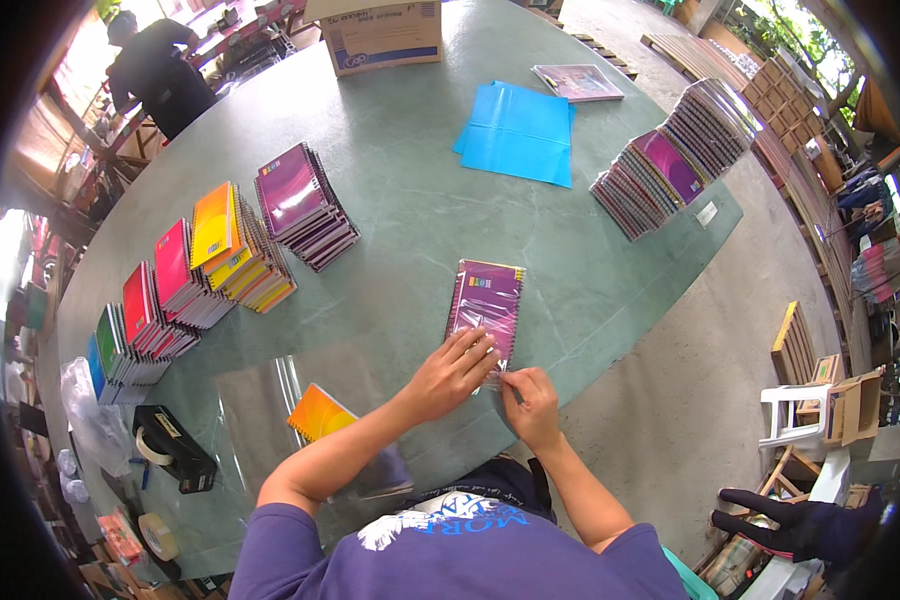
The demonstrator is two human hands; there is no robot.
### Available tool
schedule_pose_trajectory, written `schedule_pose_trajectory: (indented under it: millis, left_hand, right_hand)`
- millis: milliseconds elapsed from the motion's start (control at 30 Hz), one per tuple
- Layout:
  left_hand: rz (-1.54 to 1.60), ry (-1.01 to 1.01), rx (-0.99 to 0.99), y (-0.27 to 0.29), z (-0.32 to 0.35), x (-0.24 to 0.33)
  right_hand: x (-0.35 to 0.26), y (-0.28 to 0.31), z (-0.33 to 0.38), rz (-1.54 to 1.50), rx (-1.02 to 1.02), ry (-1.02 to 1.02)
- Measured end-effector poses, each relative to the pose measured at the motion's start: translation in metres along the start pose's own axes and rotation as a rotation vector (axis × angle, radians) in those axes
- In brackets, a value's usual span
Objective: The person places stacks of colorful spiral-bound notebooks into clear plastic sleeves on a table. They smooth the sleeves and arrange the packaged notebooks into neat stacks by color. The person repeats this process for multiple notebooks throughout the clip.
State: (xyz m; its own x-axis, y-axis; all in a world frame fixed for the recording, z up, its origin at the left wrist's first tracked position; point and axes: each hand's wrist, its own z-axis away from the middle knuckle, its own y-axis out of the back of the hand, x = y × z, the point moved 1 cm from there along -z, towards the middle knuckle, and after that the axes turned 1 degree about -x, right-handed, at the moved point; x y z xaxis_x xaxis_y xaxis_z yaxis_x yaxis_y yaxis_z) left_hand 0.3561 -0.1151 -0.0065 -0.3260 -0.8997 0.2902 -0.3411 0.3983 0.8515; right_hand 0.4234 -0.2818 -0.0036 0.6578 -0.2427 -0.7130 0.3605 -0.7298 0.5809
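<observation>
A purple spiral notebook in a clear plastic sleeve lies on the green table near its front edge. My left hand presses flat on the sleeve's near end, fingers spread. My right hand pinches the sleeve's open flap at the near right corner. An orange notebook lies under clear sleeves beside my left forearm.
Stacks of colourful notebooks line the left. More stacks sit at the right, with blue sheets and a cardboard box behind. A black tape dispenser stands near left. Another person works far left.
</observation>
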Motion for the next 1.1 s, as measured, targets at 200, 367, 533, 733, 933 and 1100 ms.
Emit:
schedule_pose_trajectory:
  millis: [200, 367, 533, 733, 933, 1100]
  left_hand:
    - [-0.148, -0.011, 0.049, 0.001, -0.013, 0.008]
    - [-0.153, -0.017, 0.033, 0.004, -0.021, 0.011]
    - [-0.124, -0.057, -0.014, 0.003, -0.022, 0.000]
    - [-0.162, 0.100, 0.109, 0.019, -0.025, 0.003]
    - [0.055, 0.347, -0.111, 0.108, -0.075, -0.017]
    - [1.257, 0.611, -0.137, 0.143, -0.057, -0.038]
  right_hand:
    - [-0.008, 0.000, 0.002, -0.096, 0.007, -0.073]
    - [-0.003, 0.005, -0.004, -0.170, -0.006, -0.110]
    - [-0.001, 0.006, 0.000, -0.167, -0.034, -0.150]
    - [0.006, 0.018, -0.011, -0.238, -0.021, -0.196]
    - [-0.042, 0.071, -0.099, -0.335, -0.089, -0.043]
    - [-0.005, 0.030, -0.077, -0.991, -0.254, -0.450]
